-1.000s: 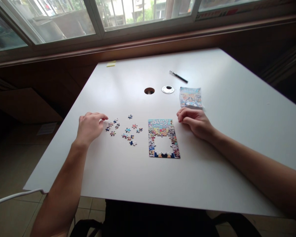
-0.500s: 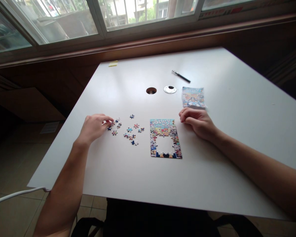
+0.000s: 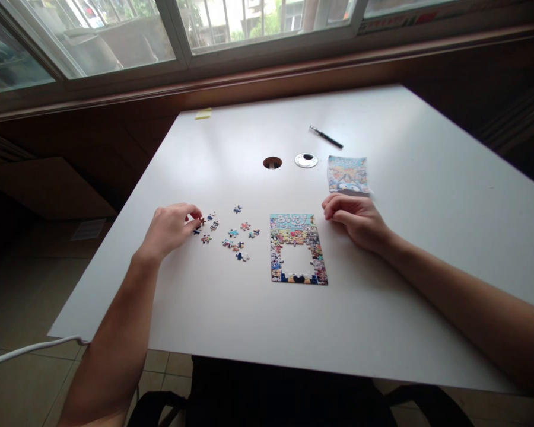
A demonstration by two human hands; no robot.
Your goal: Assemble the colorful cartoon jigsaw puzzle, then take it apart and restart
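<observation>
My left hand (image 3: 171, 228) is at the left end of a loose group of jigsaw pieces, its thumb and forefinger closed on a small reddish-brown jigsaw piece (image 3: 202, 221). Several other loose pieces lie around it, among them a pink one (image 3: 245, 226) and a blue one (image 3: 233, 233). To their right lies a partly assembled jigsaw puzzle (image 3: 292, 222), colourful, with an open gap in its lower middle. Beside the puzzle's upper right corner, my right hand (image 3: 353, 218) rests on the table, fingers curled in, with nothing visible in them.
The white table (image 3: 213, 308) carries a crinkled printed picture sheet (image 3: 347, 173) beyond my right hand. Farther back are a black pen (image 3: 327, 137), a round metal cover (image 3: 306, 160), a cable hole (image 3: 272, 162) and a yellow sticky note (image 3: 203, 113). A white cable (image 3: 35, 347) hangs at the left edge.
My left forefinger and thumb have shifted slightly, and a jigsaw piece now shows more clearly at their tips. My right hand and the puzzle stay in place.
</observation>
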